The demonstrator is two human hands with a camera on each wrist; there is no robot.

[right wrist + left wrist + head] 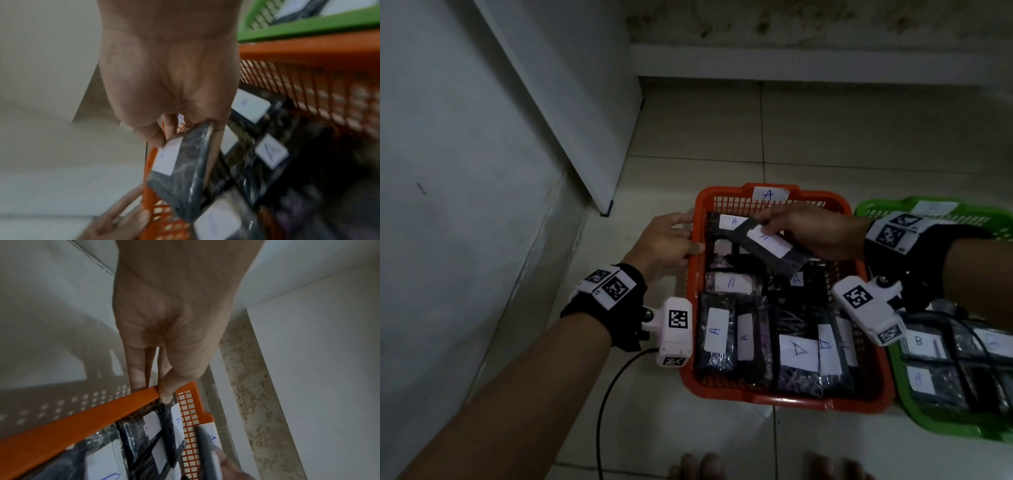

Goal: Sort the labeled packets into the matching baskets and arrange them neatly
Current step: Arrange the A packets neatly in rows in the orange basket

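A person crouches over two plastic baskets on a tiled floor (pixel 825 137). The right hand (pixel 815 233) hovers over the far half of the orange basket (pixel 690 308), thumb and fingers pinching a dark wrapped packet (pixel 767 250) with a white label marked A. The packet is tilted, one end lifted above those already lying in the basket. The left hand (pixel 666 243) steadies the basket at its far left rim; in the left wrist view the thumb (pixel 167 391) hooks over the rim while the fingers sit on the outside.

A tag marked A (pixel 768 194) sits on the basket's far wall, so the held packet matches. Many A packets fill this basket, those nearer the person in rows, those farther away looser. A green basket (pixel 928 425) just to the right holds packets marked B.

To place it well, the packet probably wants lowering flat, label up, squared alongside the packet (pixel 726 222) in the far left corner. The wrapping looks slick, so keeping the pinch until it rests should prevent it sliding crooked.
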